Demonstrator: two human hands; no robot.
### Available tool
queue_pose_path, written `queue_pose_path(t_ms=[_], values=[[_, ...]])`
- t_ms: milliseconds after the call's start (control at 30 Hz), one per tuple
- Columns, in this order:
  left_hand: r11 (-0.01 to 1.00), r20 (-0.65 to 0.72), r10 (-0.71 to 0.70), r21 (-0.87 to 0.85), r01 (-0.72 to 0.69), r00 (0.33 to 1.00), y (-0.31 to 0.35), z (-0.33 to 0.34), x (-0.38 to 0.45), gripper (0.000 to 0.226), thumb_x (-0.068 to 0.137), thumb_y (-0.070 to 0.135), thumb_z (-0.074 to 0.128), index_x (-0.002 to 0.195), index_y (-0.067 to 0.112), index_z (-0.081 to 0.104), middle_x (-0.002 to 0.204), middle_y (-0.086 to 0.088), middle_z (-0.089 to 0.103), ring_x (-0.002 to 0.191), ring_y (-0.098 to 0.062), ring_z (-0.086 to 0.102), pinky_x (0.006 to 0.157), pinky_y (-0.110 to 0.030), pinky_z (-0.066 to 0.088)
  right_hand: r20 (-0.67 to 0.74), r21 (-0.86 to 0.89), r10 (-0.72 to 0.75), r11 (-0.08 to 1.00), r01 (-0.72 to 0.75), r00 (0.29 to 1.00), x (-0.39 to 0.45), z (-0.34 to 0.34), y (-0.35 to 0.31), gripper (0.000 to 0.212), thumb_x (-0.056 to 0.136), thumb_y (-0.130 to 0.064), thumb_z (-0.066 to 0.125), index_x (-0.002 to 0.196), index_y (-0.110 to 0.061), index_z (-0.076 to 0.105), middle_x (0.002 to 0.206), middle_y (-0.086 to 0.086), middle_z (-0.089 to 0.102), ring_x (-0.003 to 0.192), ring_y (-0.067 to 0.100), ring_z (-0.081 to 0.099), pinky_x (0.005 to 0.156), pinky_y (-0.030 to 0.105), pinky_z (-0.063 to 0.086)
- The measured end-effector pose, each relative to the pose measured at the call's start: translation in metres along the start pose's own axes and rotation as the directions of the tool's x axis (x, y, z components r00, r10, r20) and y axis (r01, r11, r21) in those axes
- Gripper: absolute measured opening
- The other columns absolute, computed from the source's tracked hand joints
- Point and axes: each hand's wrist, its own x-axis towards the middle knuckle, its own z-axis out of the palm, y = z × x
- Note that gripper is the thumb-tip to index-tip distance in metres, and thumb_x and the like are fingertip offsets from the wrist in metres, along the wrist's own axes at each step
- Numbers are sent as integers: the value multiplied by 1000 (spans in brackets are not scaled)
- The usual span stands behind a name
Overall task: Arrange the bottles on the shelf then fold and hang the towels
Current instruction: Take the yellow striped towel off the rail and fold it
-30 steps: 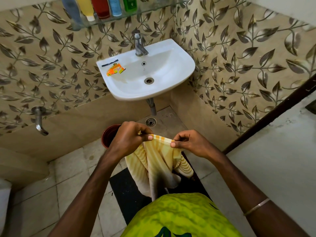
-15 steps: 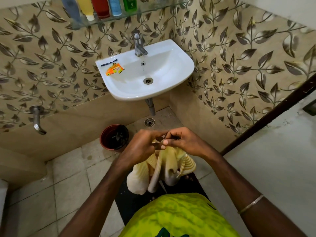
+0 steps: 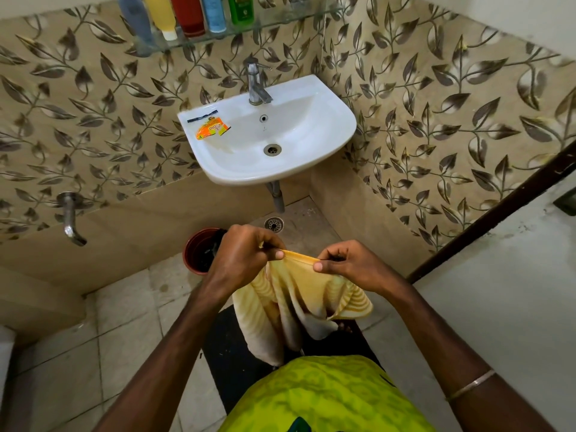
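Leaf-patterned tiles wrapped the bathroom, and bottles (image 3: 187,14) stood lined on the glass shelf (image 3: 265,21) at upper centre, tops cut off by the frame. Lower centre, left hand (image 3: 246,254) and right hand (image 3: 349,263) each pinched the yellow towel's (image 3: 293,294) top edge, likely stretching it straight for a fold; its lower end hid behind the green shirt (image 3: 324,397)

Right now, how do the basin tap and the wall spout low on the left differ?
The basin tap stands upright on the white sink, while the wall spout comes out of the tiled wall and bends down. The basin tap has a thin side lever; no handle shows on the wall spout. The basin tap opens over the sink, the wall spout over the floor. Both are bare metal.
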Motion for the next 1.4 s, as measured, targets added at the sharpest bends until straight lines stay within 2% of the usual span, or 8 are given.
queue_pose_path(t_ms=[133, 267, 533, 800, 967, 1167, 1300, 1400], values=[[1000, 4, -8, -5, 8, 1000, -2, 9, -2, 20, 84, 14, 78, 102, 21, 78, 95, 13, 76, 89, 3, 68, 84, -25, 56, -2, 14, -12, 1000, 12, 1000, -3, -1, -4, 15, 89, -20, 76, 91, -5, 77, 86, 6, 75, 79, 16, 70, 72, 31, 54], [997, 173, 60, -61, -51, 983, 3, 23, -4, 47, 86, 18, 75, 131, 25, 64, 133, 8, 65, 124, -4, 58, 103, -30, 50, 40, -27, -37, 999, 38, 999, -1, 2, -12, 10, 88, -21, 77, 90, -11, 78, 84, 2, 76, 79, 12, 69, 74, 31, 52], [993, 127, 96, 57, -104, 987, 8, 28, -3, 18, 87, 10, 73, 101, 21, 78, 95, 7, 77, 88, -4, 70, 80, -36, 59, 83, -38, 3, 999, 0, 997, -4, 2, -17, 11, 87, -18, 78, 94, -10, 79, 90, 5, 78, 81, 10, 69, 75, 26, 54], [998, 65, 50, 24, -52, 997, 1, 4, -6, 18, 87, 6, 73, 99, 18, 79, 94, 7, 77, 87, -1, 69, 81, -30, 58, 73, -37, 24, 999, -21, 997, -12, -10, -17, 15, 88, -18, 76, 95, -5, 78, 93, 13, 78, 79, 12, 69, 75, 25, 55], [997, 61, 57, 39, -60, 996, -2, 9, -5, 19, 87, 5, 72, 100, 19, 78, 95, 7, 77, 88, 0, 68, 83, -32, 58, 77, -62, 38, 998, -33, 996, -11, -11, -19, 11, 89, -20, 76, 94, -10, 79, 87, 3, 78, 78, 8, 69, 76, 28, 54], [994, 178, 103, -42, -97, 979, 3, 29, -7, 39, 92, 13, 68, 129, 26, 65, 130, 9, 67, 122, -5, 60, 101, -33, 52, 106, -127, 14, 992, 0, 994, -10, -4, -27, 6, 90, -23, 76, 88, -18, 79, 83, 0, 76, 76, 6, 66, 73, 29, 51], [991, 186, 126, -64, -116, 974, 11, 40, -8, 30, 90, 17, 71, 119, 24, 72, 109, 7, 75, 100, -6, 68, 87, -36, 56, 114, -159, 24, 987, -6, 993, -10, -4, -31, 5, 89, -23, 77, 86, -20, 79, 75, -10, 72, 70, -2, 61, 67, 19, 46], [991, 179, 120, 35, -128, 977, 7, 40, -6, 18, 90, 13, 70, 106, 18, 76, 99, 4, 75, 90, -11, 68, 79, -39, 55, 119, -171, 36, 985, -16, 992, -13, -7, -30, 7, 88, -26, 78, 87, -19, 79, 78, -1, 75, 71, 4, 63, 68, 22, 48]])
